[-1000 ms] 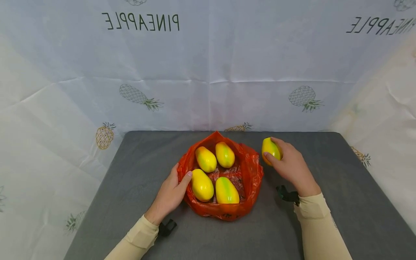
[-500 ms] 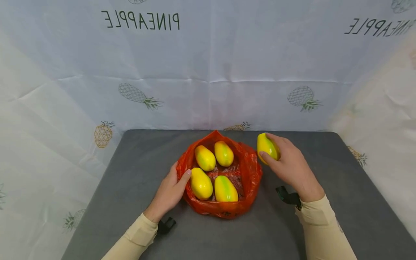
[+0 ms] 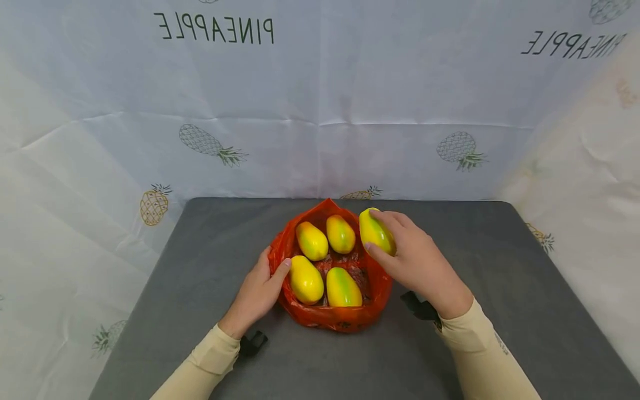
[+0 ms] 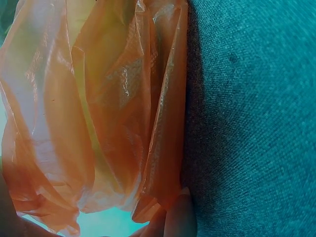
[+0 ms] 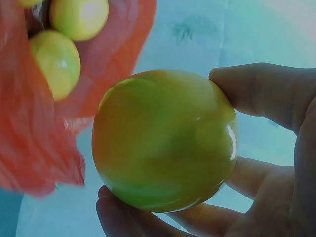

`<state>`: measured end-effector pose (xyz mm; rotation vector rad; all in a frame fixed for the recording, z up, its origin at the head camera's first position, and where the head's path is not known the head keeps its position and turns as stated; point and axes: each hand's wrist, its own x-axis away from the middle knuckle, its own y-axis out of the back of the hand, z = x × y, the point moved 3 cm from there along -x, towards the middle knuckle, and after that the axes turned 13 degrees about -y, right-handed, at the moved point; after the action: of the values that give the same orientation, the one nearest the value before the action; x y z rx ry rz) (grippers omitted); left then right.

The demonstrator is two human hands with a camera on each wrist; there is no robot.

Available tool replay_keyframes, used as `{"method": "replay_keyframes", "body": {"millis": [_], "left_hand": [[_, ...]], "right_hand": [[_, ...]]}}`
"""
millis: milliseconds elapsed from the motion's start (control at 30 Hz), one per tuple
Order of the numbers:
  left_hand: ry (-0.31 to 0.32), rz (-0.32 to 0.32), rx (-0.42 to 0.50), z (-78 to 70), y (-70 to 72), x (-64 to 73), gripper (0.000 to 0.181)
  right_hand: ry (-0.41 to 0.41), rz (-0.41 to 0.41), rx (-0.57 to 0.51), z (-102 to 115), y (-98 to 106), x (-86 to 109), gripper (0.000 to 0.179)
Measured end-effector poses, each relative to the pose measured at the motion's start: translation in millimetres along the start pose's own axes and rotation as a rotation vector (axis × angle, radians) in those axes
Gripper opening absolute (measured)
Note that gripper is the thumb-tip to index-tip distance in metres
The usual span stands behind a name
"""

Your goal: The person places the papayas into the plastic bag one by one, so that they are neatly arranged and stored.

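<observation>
An orange-red plastic bag [image 3: 340, 318] stands with its mouth spread wide, several glossy yellow-green papayas [image 3: 344, 288] inside. My left hand [image 3: 257, 291] holds the bag's left side, thumb over the rim and fingers along the outside. In the left wrist view, fingertips [image 4: 180, 215] touch the crinkled plastic from below. One more papaya [image 3: 376, 232] is in my right hand [image 3: 417, 256], which overlaps the bag's right rim in the head view. Seen from the right wrist, thumb and fingers grip this papaya [image 5: 165, 143] around its sides, with the bag [image 5: 29, 128] beyond.
The bag is on a dark grey table [image 3: 215, 239]. A pale cloth [image 3: 320, 83] printed with pineapples hangs behind the table's back edge and along both sides. Black straps [image 3: 421, 306] are worn at the wrists.
My right hand has carried its papaya leftward, from beside the bag to over its right rim. My left hand keeps its hold on the bag, and the view has shifted slightly.
</observation>
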<state>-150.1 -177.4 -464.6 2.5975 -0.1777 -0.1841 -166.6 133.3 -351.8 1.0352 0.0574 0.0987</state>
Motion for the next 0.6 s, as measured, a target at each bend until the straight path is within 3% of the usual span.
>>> {"method": "replay_keyframes", "body": {"millis": [333,600], "left_hand": [[0.005,0.002,-0.008,-1.9,0.1,0.2,0.083],[0.0,0.007,-0.006,-1.8,-1.0,1.0,0.083]], "right_hand": [[0.058,0.057,0.039,8,-30,7.1,0.069],[0.052,0.083,0.083,6,-44,8.0,0.069]]}}
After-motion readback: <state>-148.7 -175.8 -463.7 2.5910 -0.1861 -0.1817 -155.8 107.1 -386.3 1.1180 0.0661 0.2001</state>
